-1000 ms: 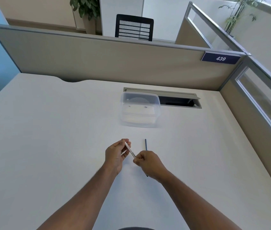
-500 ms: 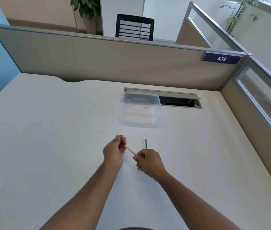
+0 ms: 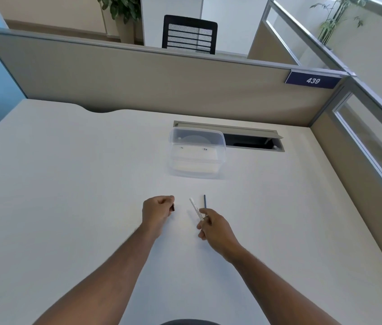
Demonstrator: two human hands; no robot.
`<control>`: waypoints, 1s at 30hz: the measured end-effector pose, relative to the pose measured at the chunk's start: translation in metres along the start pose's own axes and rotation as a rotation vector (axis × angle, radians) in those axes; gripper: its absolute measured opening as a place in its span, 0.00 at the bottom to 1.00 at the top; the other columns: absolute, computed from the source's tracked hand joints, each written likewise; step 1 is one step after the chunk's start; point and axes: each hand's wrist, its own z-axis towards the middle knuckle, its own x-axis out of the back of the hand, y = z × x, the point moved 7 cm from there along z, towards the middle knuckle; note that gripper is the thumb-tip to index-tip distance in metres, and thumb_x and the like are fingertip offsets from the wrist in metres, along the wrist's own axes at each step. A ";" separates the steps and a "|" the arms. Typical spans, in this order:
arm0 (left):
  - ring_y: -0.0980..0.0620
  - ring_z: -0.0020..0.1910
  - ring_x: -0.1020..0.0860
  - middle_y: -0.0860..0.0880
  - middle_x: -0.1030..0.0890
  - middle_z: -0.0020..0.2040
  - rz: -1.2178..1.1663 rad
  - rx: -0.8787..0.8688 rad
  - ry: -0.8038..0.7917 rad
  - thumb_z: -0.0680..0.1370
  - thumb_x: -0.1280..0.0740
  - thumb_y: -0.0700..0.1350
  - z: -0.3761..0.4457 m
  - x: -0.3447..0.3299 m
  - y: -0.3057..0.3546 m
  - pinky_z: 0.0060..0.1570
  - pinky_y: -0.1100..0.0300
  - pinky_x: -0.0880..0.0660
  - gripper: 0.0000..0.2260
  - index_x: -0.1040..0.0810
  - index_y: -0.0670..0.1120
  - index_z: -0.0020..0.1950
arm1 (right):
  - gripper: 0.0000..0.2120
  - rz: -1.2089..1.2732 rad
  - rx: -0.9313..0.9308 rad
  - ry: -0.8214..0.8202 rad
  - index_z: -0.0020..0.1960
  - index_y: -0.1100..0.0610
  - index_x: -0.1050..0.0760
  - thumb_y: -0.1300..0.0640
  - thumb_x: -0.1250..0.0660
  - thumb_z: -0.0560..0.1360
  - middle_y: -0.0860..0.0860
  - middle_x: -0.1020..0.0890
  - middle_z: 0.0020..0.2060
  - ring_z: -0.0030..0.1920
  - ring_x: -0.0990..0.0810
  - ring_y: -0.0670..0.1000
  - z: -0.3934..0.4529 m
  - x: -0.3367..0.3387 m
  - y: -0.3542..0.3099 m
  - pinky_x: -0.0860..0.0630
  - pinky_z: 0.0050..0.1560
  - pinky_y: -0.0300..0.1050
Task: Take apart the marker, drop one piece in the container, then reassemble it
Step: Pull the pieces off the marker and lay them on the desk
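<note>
Both hands have drawn apart since a second ago, when they were pinched together on one white barrel, and the marker now shows as separate pieces. Fingers of the left hand (image 3: 158, 210) are curled shut around a small dark piece (image 3: 173, 208), probably the cap or an end plug, though only its edge peeks out, so which it is cannot be told. Fingers of the right hand (image 3: 211, 225) are pinched on the lower end of the white marker barrel (image 3: 196, 208), which tilts up and away toward the container (image 3: 197, 154). Just beside the barrel, on the side away from the left hand, a thin dark blue rod (image 3: 205, 201) lies on the white desk (image 3: 68, 184), its near end hidden behind the right hand; it looks like the ink core. Clear and open-topped, the container stands well beyond both hands, in front of the cable slot (image 3: 251, 143) and the grey partition (image 3: 138, 78). Judging by this, the taking-apart step is done or nearly so, and dropping one piece comes next. That calls for one hand to reach forward over the container's rim and open its fingers there, most simply the left with its small piece, while the right keeps the barrel ready for refitting.
</note>
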 end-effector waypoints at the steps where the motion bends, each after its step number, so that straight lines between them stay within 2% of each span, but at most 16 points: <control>1: 0.48 0.32 0.24 0.47 0.17 0.34 0.080 -0.040 0.009 0.77 0.29 0.40 0.000 0.001 0.001 0.36 0.60 0.27 0.07 0.13 0.43 0.41 | 0.17 0.047 0.018 -0.008 0.62 0.50 0.27 0.66 0.44 0.80 0.53 0.17 0.46 0.34 0.17 0.47 0.000 0.000 -0.002 0.19 0.39 0.41; 3: 0.49 0.33 0.20 0.48 0.15 0.35 0.243 -0.113 0.040 0.77 0.30 0.41 0.000 0.004 0.003 0.36 0.61 0.26 0.05 0.14 0.44 0.47 | 0.13 0.137 0.036 -0.022 0.58 0.51 0.26 0.65 0.41 0.79 0.56 0.16 0.48 0.34 0.16 0.49 0.001 0.000 -0.005 0.20 0.34 0.38; 5: 0.52 0.35 0.18 0.48 0.14 0.36 0.389 -0.188 0.044 0.77 0.30 0.41 -0.002 0.004 0.005 0.36 0.62 0.26 0.04 0.16 0.45 0.49 | 0.11 0.217 0.035 -0.039 0.54 0.54 0.22 0.65 0.39 0.80 0.56 0.15 0.49 0.37 0.14 0.50 0.003 0.001 -0.007 0.20 0.36 0.37; 8: 0.46 0.41 0.17 0.45 0.13 0.40 0.500 -0.275 0.042 0.78 0.30 0.40 -0.002 0.003 0.003 0.44 0.57 0.22 0.03 0.17 0.44 0.49 | 0.16 0.294 0.045 -0.070 0.53 0.55 0.16 0.66 0.42 0.82 0.56 0.13 0.48 0.45 0.13 0.50 0.005 0.003 -0.008 0.20 0.46 0.39; 10: 0.46 0.43 0.18 0.45 0.14 0.42 0.545 -0.334 0.044 0.77 0.30 0.39 -0.002 0.002 0.003 0.46 0.54 0.22 0.03 0.17 0.42 0.48 | 0.18 0.290 0.089 -0.064 0.54 0.55 0.16 0.70 0.43 0.82 0.56 0.13 0.48 0.45 0.13 0.50 0.006 0.006 -0.011 0.22 0.43 0.34; 12: 0.46 0.44 0.18 0.46 0.14 0.43 0.581 -0.374 0.048 0.76 0.31 0.38 -0.002 0.001 0.002 0.46 0.54 0.22 0.03 0.17 0.42 0.46 | 0.15 0.246 0.165 -0.036 0.54 0.57 0.17 0.72 0.39 0.81 0.57 0.13 0.46 0.43 0.15 0.48 0.008 0.010 -0.016 0.21 0.44 0.34; 15: 0.46 0.43 0.18 0.47 0.14 0.42 0.580 -0.390 0.050 0.76 0.31 0.37 -0.001 0.000 0.000 0.45 0.53 0.22 0.03 0.18 0.42 0.44 | 0.09 0.167 0.210 0.036 0.51 0.55 0.18 0.68 0.33 0.80 0.48 0.14 0.41 0.38 0.17 0.44 0.014 0.014 -0.019 0.22 0.44 0.35; 18: 0.48 0.43 0.20 0.48 0.15 0.42 0.578 -0.402 0.043 0.76 0.31 0.39 0.000 0.000 -0.002 0.43 0.56 0.26 0.02 0.19 0.43 0.44 | 0.08 0.077 0.210 0.114 0.49 0.51 0.18 0.62 0.33 0.81 0.38 0.14 0.44 0.38 0.18 0.41 0.021 0.015 -0.024 0.22 0.44 0.37; 19: 0.48 0.43 0.20 0.48 0.15 0.42 0.575 -0.406 0.042 0.77 0.31 0.39 0.001 0.000 -0.003 0.43 0.56 0.27 0.03 0.19 0.43 0.44 | 0.07 0.032 0.216 0.137 0.49 0.51 0.18 0.60 0.33 0.81 0.37 0.15 0.44 0.41 0.17 0.41 0.022 0.015 -0.027 0.22 0.46 0.39; 21: 0.48 0.43 0.21 0.48 0.16 0.42 0.587 -0.434 0.037 0.79 0.34 0.38 0.002 0.001 -0.004 0.43 0.56 0.27 0.07 0.21 0.45 0.42 | 0.05 -0.083 0.254 0.187 0.50 0.54 0.20 0.57 0.34 0.82 0.41 0.15 0.46 0.46 0.16 0.45 0.024 0.014 -0.037 0.21 0.49 0.43; 24: 0.45 0.44 0.23 0.48 0.21 0.41 0.702 -0.555 0.049 0.81 0.39 0.38 -0.002 0.001 -0.002 0.41 0.56 0.31 0.12 0.26 0.49 0.39 | 0.07 -0.182 0.320 0.277 0.47 0.55 0.24 0.55 0.37 0.83 0.47 0.16 0.44 0.45 0.18 0.48 0.025 0.014 -0.050 0.22 0.46 0.47; 25: 0.44 0.45 0.23 0.48 0.22 0.42 0.738 -0.609 0.070 0.81 0.38 0.37 -0.005 0.003 -0.001 0.42 0.54 0.29 0.11 0.25 0.48 0.40 | 0.08 -0.190 0.337 0.310 0.46 0.55 0.25 0.54 0.38 0.83 0.47 0.16 0.43 0.43 0.19 0.48 0.024 0.014 -0.054 0.22 0.44 0.46; 27: 0.42 0.51 0.22 0.46 0.19 0.50 0.813 -0.690 0.114 0.78 0.35 0.34 -0.011 0.007 -0.003 0.47 0.50 0.24 0.08 0.20 0.45 0.49 | 0.10 -0.209 0.352 0.332 0.46 0.56 0.26 0.54 0.39 0.84 0.46 0.17 0.43 0.43 0.20 0.49 0.023 0.012 -0.055 0.23 0.43 0.47; 30: 0.41 0.57 0.20 0.46 0.17 0.59 0.895 -0.762 0.109 0.74 0.31 0.30 -0.014 0.009 -0.014 0.52 0.49 0.23 0.15 0.19 0.45 0.57 | 0.11 -0.322 0.320 0.237 0.46 0.61 0.25 0.57 0.40 0.84 0.53 0.18 0.43 0.44 0.20 0.55 0.029 0.003 -0.048 0.22 0.48 0.55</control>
